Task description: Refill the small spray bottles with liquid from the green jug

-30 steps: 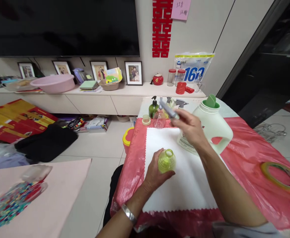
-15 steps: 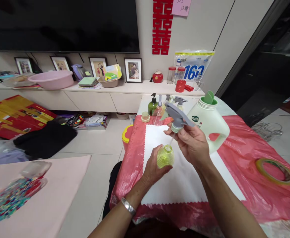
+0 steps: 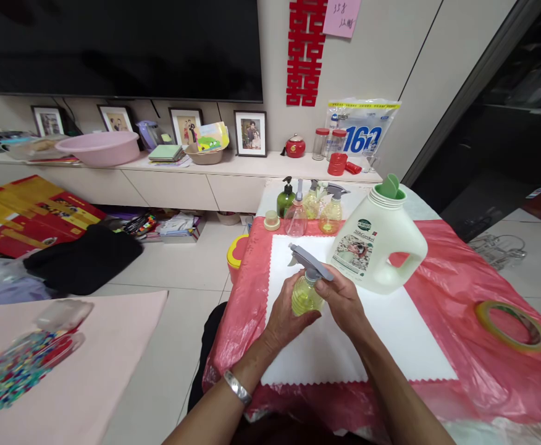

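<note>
My left hand [image 3: 285, 315] is wrapped round a yellow-green ribbed spray bottle [image 3: 306, 298] above a white scalloped cloth [image 3: 330, 361]. On the bottle's neck sits a grey trigger spray head [image 3: 311, 262], gripped by the fingers of my right hand [image 3: 344, 303]. Its dip tube is inside the bottle. Just beyond my right hand stands a large pale-green detergent jug [image 3: 377, 238] with a green spout and no cap on it. A round beige cap [image 3: 272, 220] lies at the far left of the table.
At the table's back stand a dark green pump bottle [image 3: 286, 199], a pink spray bottle [image 3: 296, 219] and yellowish spray bottles [image 3: 330, 216]. A roll of tape [image 3: 486, 312] lies on the red plastic sheet [image 3: 497, 364] at right. Beads [image 3: 15, 364] cover part of a pink table at left.
My right hand has lowered the spray head onto the bottle's neck, and its tube has gone inside. My left hand has kept its hold on the bottle.
</note>
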Demonstrator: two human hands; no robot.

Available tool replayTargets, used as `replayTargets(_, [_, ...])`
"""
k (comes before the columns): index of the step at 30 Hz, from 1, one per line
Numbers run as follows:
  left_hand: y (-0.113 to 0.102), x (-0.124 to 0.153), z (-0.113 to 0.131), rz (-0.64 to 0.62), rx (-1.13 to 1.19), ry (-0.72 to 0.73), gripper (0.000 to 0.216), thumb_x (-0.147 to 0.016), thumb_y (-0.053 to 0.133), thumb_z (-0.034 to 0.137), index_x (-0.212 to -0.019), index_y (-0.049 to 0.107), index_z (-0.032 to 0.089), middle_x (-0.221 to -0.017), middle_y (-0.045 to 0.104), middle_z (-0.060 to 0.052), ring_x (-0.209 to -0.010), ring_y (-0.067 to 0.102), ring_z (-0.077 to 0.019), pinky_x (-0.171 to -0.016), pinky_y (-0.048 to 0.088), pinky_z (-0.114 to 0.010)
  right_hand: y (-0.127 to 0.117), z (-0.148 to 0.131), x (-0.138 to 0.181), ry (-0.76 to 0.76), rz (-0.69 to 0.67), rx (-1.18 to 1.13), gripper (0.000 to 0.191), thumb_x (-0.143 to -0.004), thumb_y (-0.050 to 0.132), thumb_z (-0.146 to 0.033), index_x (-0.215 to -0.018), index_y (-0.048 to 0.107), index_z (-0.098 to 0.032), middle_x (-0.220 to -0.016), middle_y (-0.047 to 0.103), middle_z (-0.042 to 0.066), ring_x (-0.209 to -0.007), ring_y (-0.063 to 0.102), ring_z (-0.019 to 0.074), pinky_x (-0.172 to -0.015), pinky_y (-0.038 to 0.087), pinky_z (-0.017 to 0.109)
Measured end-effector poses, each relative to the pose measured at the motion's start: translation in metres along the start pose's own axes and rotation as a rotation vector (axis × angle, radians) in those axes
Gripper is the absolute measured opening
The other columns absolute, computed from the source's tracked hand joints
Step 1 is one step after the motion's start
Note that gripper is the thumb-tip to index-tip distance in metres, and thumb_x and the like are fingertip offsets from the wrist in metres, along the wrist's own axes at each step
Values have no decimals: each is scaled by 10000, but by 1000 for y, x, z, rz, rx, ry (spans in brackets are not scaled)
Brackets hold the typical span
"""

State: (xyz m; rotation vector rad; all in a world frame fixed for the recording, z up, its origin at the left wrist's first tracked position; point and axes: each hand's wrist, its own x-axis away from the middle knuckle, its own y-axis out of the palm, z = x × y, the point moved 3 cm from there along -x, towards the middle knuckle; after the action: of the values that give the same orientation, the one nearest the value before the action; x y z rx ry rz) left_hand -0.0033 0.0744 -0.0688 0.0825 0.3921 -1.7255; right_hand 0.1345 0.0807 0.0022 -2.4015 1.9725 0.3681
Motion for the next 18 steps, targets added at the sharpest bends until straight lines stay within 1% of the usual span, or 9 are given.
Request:
replayTargets(6, [-1,0,-2,-10,1,-15,863,-756,766,535,-1454,354,239,-1465,499,-137,-1371,476,-337,-1138,382,-553,2,1,2,-14,16,27,344,-894,645,-418,-1206,664,-274,-1182,713,57,-1056,660,237,-928,511,411])
replayTargets(11, [-1,2,3,-49,23,-27,857,-797,730,519,-1486,306,239,-1513,447,-144,-1413,426,-338,-1158,352,-559,5,0,4,-50,40,41,310,-915,625,-394,-1211,661,-308,-1206,704,34,-1073,650,208,-960,496,384])
replayTargets(14, [-3,3,7,-78,3,-33,866,-813,721,504,-1505,278,230,-1535,421,-155,-1430,402,-344,-1165,343,-566,5,-4,7,-75,46,55,318,-913,628,-379,-1222,659,-313,-1232,694,34,-1104,638,212,-993,483,391])
replayTargets(18, [-6,2,11,-97,-52,-76,875,-797,754,444,-1513,296,240,-1539,423,-159,-1429,403,-363,-1154,353,-594,2,-8,10,-97,63,181,312,-926,605,-367,-1229,655,-306,-1259,680,39,-1164,619,227,-1013,475,394])
